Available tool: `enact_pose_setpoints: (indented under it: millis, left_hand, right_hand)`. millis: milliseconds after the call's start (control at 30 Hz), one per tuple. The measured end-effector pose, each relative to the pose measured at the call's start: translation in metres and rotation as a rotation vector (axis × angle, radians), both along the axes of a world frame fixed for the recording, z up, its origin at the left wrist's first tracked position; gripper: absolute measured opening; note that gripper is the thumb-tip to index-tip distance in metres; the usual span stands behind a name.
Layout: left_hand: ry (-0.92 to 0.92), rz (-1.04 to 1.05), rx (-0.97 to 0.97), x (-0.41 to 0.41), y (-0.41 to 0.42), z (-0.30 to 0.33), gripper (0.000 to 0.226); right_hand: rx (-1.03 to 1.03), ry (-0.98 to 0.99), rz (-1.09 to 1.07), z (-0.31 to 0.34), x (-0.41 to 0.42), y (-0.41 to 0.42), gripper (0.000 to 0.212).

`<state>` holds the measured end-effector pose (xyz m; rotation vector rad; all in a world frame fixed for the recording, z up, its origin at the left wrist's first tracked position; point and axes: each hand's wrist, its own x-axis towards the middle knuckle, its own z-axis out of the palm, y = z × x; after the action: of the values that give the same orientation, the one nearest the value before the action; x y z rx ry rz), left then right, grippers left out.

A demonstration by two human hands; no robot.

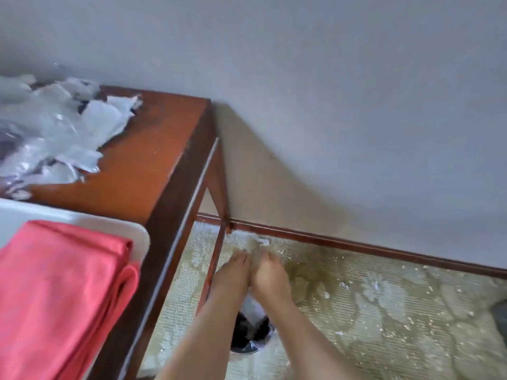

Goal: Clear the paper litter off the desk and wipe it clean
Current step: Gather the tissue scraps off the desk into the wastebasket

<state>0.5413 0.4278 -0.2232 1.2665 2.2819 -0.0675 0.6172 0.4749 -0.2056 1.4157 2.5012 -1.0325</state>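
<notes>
Torn white paper litter (pixel 55 133) lies in a heap on the far left part of the brown wooden desk (pixel 153 160). Both of my arms reach down beside the desk's right edge. My left hand (pixel 231 272) and my right hand (pixel 270 275) are side by side, touching, backs up, above a dark bin (pixel 252 341) on the floor. White paper (pixel 253 311) shows in the bin between my forearms. My fingertips bend downward and I see nothing gripped in either hand. The palms are hidden.
A white tray (pixel 137 229) at the desk's near left holds a folded red cloth (pixel 63 292). The patterned carpet (pixel 384 311) is strewn with small white scraps, and one larger scrap (pixel 262 240) lies by the skirting board. A grey wall stands behind.
</notes>
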Motion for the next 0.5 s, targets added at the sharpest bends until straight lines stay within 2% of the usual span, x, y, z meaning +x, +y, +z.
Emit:
enact_pose_setpoints:
  millis: [233, 367, 500]
  left_hand:
    - [0.189, -0.005, 0.206, -0.027, -0.011, 0.166, 0.058]
    - [0.316, 0.084, 0.248, -0.048, -0.040, 0.220, 0.056]
    - [0.344, 0.200, 0.192, -0.069, -0.082, 0.249, 0.057]
  right_hand:
    - [0.203, 0.210, 0.079, 0.165, -0.037, 0.007, 0.046]
    - [0.282, 0.304, 0.187, 0.217, -0.058, -0.003, 0.046]
    - [0.307, 0.331, 0.263, 0.245, -0.074, -0.022, 0.047]
